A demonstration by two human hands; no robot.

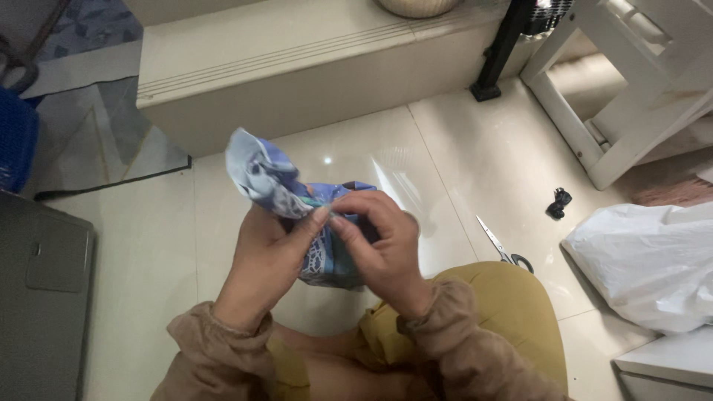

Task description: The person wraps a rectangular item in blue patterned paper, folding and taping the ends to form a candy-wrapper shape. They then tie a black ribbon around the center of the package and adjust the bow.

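A crumpled piece of blue patterned fabric (266,177) is bunched up between both hands above the tiled floor. My left hand (269,252) grips it from below and the left, with the thumb pressed on its top edge. My right hand (379,249) pinches the same edge from the right, fingertips meeting the left thumb. The lower part of the fabric is hidden behind my fingers. Both wrists wear brown gathered sleeves.
Scissors (499,243) lie on the floor by my mustard-clad knee (512,304). A white plastic bag (648,260) sits at the right, a small black object (558,203) near it. A white wooden frame (594,111) stands far right, a beige step (282,67) ahead, a grey box (41,297) left.
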